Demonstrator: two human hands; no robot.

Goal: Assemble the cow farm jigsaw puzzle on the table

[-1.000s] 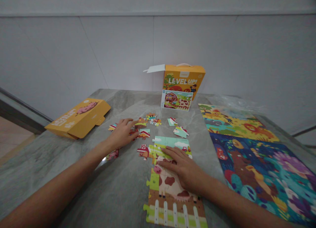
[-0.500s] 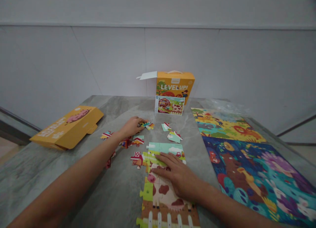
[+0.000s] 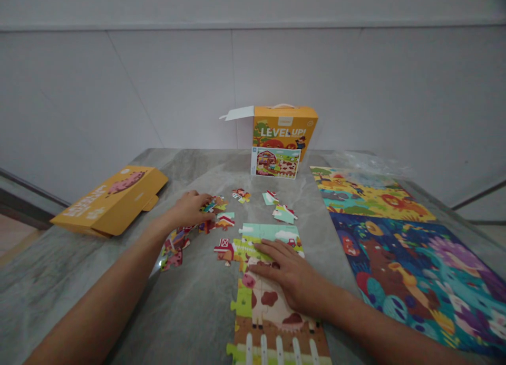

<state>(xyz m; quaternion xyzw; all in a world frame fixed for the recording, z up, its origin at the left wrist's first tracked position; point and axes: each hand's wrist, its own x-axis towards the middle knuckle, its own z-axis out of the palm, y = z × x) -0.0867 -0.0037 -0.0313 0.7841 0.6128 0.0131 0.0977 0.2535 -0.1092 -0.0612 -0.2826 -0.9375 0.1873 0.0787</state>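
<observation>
My right hand (image 3: 294,275) lies flat, fingers spread, on a partly joined jigsaw puzzle (image 3: 272,328) showing a cow and a white fence. My left hand (image 3: 190,209) is over the loose puzzle pieces (image 3: 176,249) left of the puzzle. Its thumb and index finger are apart, next to a few colourful pieces (image 3: 217,202); its palm hides others. A piece with a red barn door (image 3: 224,243) adjoins the puzzle's left edge. One small piece group (image 3: 241,195) lies alone beyond the left hand. Two pale-green and red pieces (image 3: 284,213) lie above the puzzle.
A yellow "LEVEL UP!" box (image 3: 284,125) stands at the back, a farm picture card (image 3: 275,163) leaning on it. An orange box (image 3: 114,199) lies at left. On the right are a yellow lion picture (image 3: 367,193) and a dark blue animal picture (image 3: 415,280). Clear plastic (image 3: 367,160) lies behind them.
My left hand has moved left and towards me, uncovering the small group of pieces beyond it. My right hand stays on the puzzle. The view has tilted slightly.
</observation>
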